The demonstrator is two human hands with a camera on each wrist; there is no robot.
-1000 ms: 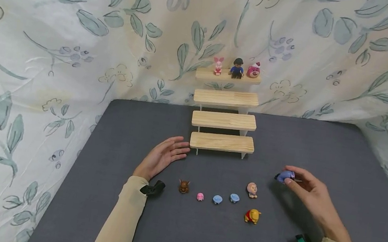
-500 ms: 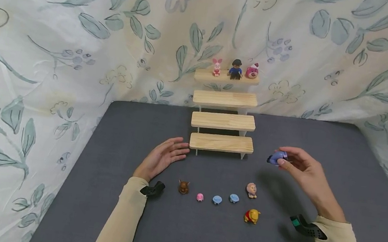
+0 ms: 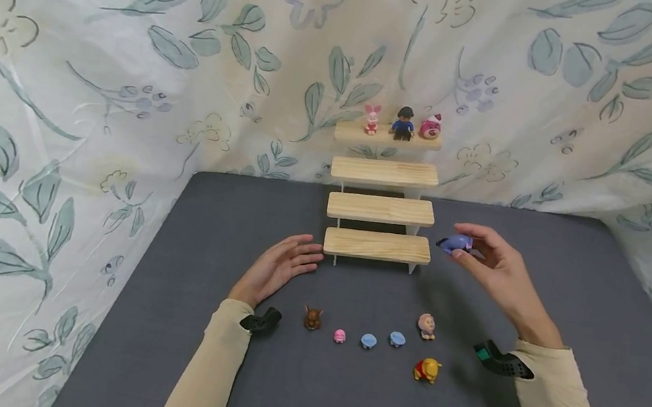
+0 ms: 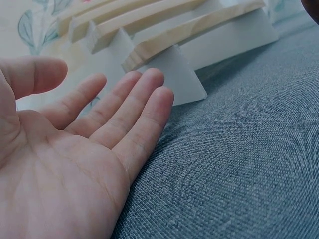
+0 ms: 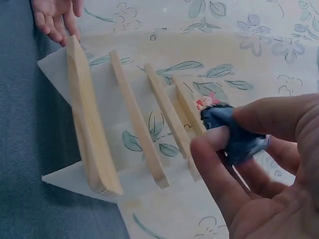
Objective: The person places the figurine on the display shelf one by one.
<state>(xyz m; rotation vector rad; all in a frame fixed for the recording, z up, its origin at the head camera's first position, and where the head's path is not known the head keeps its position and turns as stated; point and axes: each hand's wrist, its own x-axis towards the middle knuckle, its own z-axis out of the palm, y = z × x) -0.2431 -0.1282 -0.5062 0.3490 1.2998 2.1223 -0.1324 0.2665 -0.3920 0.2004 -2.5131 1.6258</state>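
Tbl (image 3: 279, 388) | shelf (image 3: 382, 208), 6 toys (image 3: 313, 319) (blue pr. (image 3: 369, 341) unclear) | top tier (image 3: 353, 135): 3 figs (image 3: 403, 125)
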